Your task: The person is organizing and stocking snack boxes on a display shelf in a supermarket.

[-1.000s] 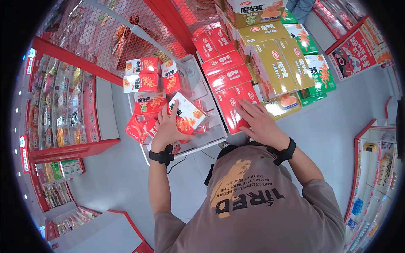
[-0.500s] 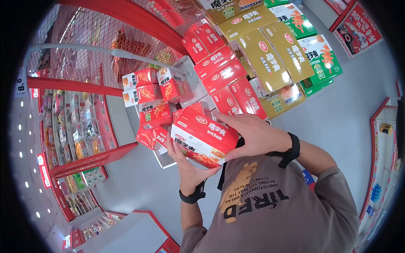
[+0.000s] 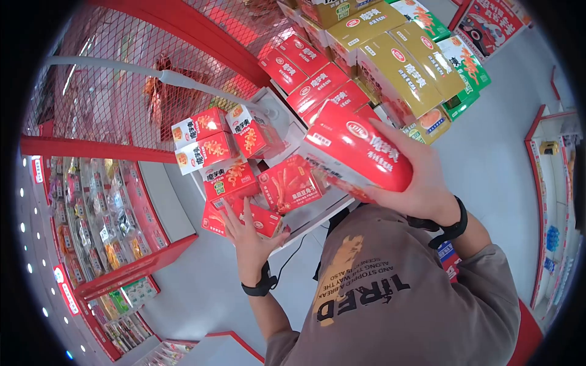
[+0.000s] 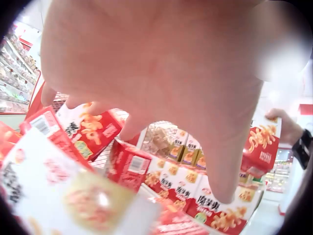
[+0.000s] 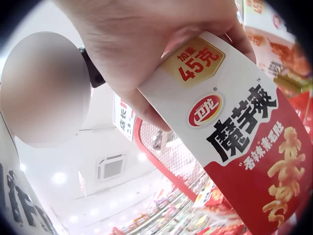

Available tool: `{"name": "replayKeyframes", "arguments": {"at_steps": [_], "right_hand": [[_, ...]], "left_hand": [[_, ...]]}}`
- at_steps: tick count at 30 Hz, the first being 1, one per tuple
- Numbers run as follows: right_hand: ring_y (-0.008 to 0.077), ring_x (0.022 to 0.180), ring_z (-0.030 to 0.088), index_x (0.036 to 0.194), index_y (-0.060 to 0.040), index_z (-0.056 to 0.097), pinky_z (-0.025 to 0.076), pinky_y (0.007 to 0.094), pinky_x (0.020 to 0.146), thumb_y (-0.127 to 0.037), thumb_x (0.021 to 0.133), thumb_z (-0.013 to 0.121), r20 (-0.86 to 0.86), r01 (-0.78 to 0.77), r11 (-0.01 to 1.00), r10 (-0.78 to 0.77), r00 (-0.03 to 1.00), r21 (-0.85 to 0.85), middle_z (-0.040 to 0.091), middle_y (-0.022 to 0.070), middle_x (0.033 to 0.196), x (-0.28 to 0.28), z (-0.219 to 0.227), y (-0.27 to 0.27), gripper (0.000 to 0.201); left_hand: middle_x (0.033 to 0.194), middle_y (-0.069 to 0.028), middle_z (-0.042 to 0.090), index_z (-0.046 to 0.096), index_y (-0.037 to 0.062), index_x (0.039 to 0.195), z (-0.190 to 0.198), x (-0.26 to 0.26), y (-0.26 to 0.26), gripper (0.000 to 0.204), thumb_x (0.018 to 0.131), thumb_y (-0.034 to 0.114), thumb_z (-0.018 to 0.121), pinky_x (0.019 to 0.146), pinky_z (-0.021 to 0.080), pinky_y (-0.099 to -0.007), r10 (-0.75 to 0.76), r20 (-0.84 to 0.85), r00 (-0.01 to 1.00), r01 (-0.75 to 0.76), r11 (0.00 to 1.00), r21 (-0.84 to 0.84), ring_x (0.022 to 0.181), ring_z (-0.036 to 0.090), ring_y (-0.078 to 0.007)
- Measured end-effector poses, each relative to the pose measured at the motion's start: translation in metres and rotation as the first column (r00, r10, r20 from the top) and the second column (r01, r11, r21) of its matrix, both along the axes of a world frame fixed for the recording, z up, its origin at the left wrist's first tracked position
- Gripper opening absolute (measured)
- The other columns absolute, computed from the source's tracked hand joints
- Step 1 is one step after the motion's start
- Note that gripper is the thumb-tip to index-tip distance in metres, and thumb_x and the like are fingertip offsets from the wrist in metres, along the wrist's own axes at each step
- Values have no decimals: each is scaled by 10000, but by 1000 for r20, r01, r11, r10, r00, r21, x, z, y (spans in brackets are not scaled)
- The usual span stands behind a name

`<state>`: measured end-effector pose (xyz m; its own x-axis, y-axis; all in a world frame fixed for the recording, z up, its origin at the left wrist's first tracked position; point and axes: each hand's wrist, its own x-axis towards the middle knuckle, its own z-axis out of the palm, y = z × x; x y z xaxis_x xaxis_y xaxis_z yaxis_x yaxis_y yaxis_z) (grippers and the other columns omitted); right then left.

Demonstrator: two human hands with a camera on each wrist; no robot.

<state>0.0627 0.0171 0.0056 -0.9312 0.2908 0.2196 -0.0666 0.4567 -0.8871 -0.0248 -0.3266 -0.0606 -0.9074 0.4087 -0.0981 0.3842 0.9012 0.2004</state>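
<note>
My right hand (image 3: 421, 177) grips one end of a red and white snack box (image 3: 348, 143), holding it up in front of the grey shirt. The right wrist view shows the box's printed front (image 5: 220, 117), with the thumb and fingers around its upper end. My left hand (image 3: 249, 241), fingers spread, is over a red box (image 3: 265, 222) at the near end of the white stand (image 3: 314, 224). Beside it lies another red box (image 3: 293, 183) with a food picture. From the left wrist, the palm (image 4: 151, 63) hides much of the jumbled boxes beneath.
Stacked red boxes (image 3: 299, 61) run along the stand's right side, beside gold boxes (image 3: 409, 73) and green boxes (image 3: 467, 67). More red and white boxes (image 3: 204, 149) fill its left part. A grey pole (image 3: 201, 90) crosses in front of red-framed mesh (image 3: 207, 30). Snack shelves (image 3: 116, 213) stand left.
The left hand lifted the snack box out of the pile and both hands held it. Now the right hand alone holds it, farther right, while the left hand has returned to the pile.
</note>
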Motion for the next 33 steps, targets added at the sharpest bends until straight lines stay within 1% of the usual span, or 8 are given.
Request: {"name": "replayKeyframes", "arguments": {"at_steps": [2,3,6,15,19,26,29,33], "right_hand": [[288,883,676,1297,4,524,521,373,801,-256,640,817,-112,117,977,-98,989,180,668,177,1045,-4,1,-7,765],[310,891,657,1290,-11,535,508,388,815,-233,629,798,-106,174,961,-154,982,214,658,179,1061,-6,1,-13,745],[339,905,638,1285,-17,540,504,400,812,-229,637,783,-51,277,842,-286,957,463,646,191,1046,-15,-11,-29,723],[349,937,616,1301,-16,506,500,413,814,-302,699,725,122,233,817,-345,931,528,615,205,1049,-27,6,-34,701],[358,938,613,1314,-5,487,495,425,815,-321,713,707,82,222,837,-301,950,499,615,211,1003,-49,17,-25,713],[357,939,619,1302,38,459,517,432,775,-343,752,708,-187,357,718,-307,933,597,604,223,978,-156,30,-25,714],[363,923,627,1272,57,454,529,432,750,-364,772,702,-236,394,629,-322,917,670,600,215,976,-213,19,-21,699],[346,978,605,1209,54,509,510,412,779,-354,761,704,-214,422,492,-424,880,762,600,195,992,-254,-9,-16,636]], "left_hand": [[1554,-268,116,352,158,1477,-14,-9,-29,1219,447,521,893,1112,195,-590,-35,94,995,43,995,-91,1421,132,-477],[1559,-259,96,398,157,1452,-17,-13,-34,1180,440,507,896,1113,178,-596,-37,150,988,36,999,11,1425,121,-472],[1566,-249,85,383,162,1455,-19,-18,-45,1199,425,490,902,1112,187,-585,-107,101,989,108,994,-4,1430,115,-460],[1430,-211,257,354,127,1452,-33,-12,-50,1207,412,384,911,1082,279,-534,0,95,995,-36,924,382,1337,284,-412],[1369,-184,280,341,104,1455,-17,2,-56,1189,435,378,887,1059,307,-506,155,102,983,-185,797,575,1317,301,-368],[1386,-155,244,240,48,1475,39,12,-45,1261,470,503,851,1087,294,-476,168,-107,980,-46,713,700,1342,317,-309],[1385,-145,227,234,40,1471,39,7,-29,1275,459,495,862,1094,307,-466,141,-81,987,-18,586,810,1337,329,-297],[1377,-130,219,238,39,1464,39,-1,-14,1300,419,449,894,1108,306,-463,77,-137,988,63,602,796,1340,327,-281]]}}
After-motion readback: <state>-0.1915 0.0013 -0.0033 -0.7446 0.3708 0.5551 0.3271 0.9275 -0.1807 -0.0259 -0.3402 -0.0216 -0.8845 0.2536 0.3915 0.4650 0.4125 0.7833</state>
